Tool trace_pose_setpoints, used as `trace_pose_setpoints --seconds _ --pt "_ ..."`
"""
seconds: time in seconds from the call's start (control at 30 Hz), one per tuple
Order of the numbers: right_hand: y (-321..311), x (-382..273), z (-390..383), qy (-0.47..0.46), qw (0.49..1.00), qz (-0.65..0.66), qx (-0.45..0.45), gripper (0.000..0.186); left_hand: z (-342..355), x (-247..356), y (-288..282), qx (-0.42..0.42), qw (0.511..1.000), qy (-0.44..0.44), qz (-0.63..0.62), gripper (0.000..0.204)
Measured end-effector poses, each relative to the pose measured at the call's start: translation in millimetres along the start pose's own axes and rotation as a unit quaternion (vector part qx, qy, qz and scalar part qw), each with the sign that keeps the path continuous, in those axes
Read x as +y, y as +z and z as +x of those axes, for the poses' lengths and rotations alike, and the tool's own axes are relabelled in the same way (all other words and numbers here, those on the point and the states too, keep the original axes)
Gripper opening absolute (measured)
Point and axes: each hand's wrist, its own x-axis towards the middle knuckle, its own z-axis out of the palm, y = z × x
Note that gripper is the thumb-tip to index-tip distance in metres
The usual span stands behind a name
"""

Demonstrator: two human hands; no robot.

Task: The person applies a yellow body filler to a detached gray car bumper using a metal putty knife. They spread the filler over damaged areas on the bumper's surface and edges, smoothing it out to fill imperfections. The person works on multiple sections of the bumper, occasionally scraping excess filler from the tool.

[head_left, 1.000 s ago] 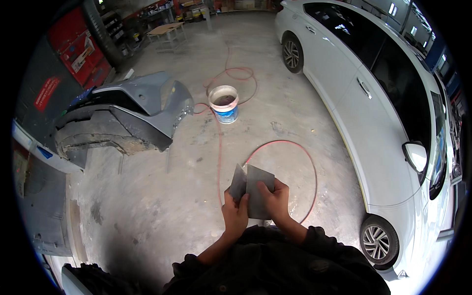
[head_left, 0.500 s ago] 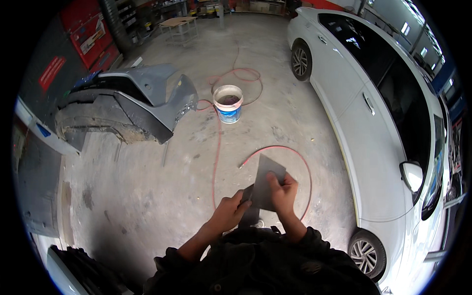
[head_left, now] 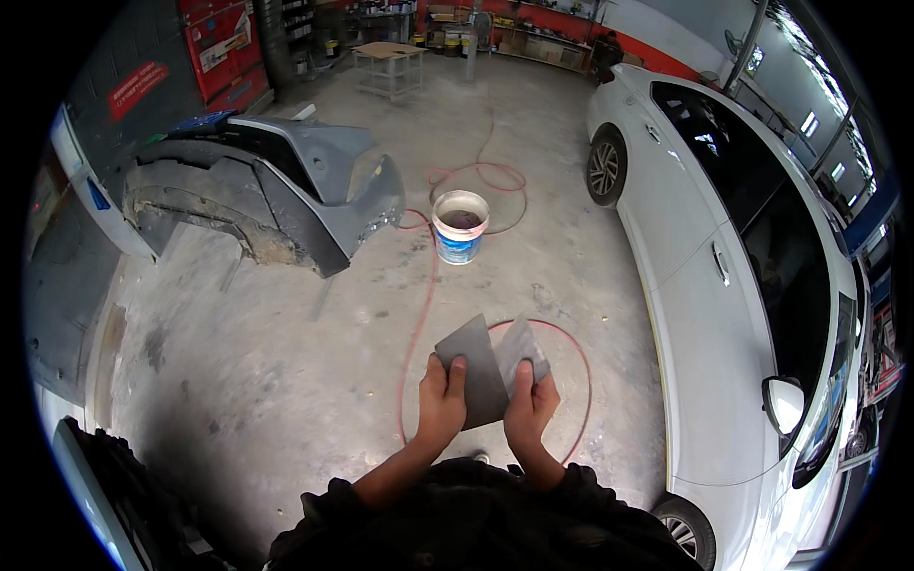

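My left hand [head_left: 441, 395] pinches a dark grey sheet [head_left: 479, 366] by its left edge, thumb lying on top; it looks like sandpaper. In my right hand [head_left: 530, 409] is a lighter grey sheet [head_left: 516, 344], also like sandpaper, with the thumb pressed on its face. Both sheets are held side by side in front of my body, above the floor. Their lower edges come close together near my right hand; I cannot tell whether they touch. Beyond them a white and blue bucket [head_left: 458, 249] stands upright, with murky liquid inside.
A red hose [head_left: 417, 352] loops over the concrete floor around the bucket and below my hands. At left rests a grey car bumper [head_left: 333, 162]. A white car [head_left: 681, 305] stretches along the right. Farther back are a small table [head_left: 390, 62] and a red cabinet [head_left: 217, 48].
The sheets, overlapped before, are now spread apart, one in each hand. My left hand has turned upright with its thumb on the dark sheet. The view has tilted up slightly.
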Motion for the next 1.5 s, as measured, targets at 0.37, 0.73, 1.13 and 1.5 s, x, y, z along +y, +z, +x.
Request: trace_pose_setpoints --seconds 0.37,0.73,1.13,1.5 --pt "-20.7 -8.8 -16.8 -0.11 0.959 -0.152 -0.214 0.016 9.1 8.0 -23.9 -0.001 0.997 -0.026 -0.076 0.028" --pt "-25.8 10.8 -11.3 0.239 0.964 0.062 -0.099 0.029 34.5 22.3 -48.2 0.079 0.979 -0.031 -0.183 0.023" --pt "-24.8 -6.2 -22.1 0.555 0.501 0.513 -0.421 0.032 43.8 5.7 -28.6 0.045 0.998 0.027 -0.043 0.022" --pt "-29.1 25.3 -20.6 0.509 0.551 0.453 -0.482 0.035 24.9 17.7 -14.3 -0.05 0.995 0.079 -0.028 0.019"
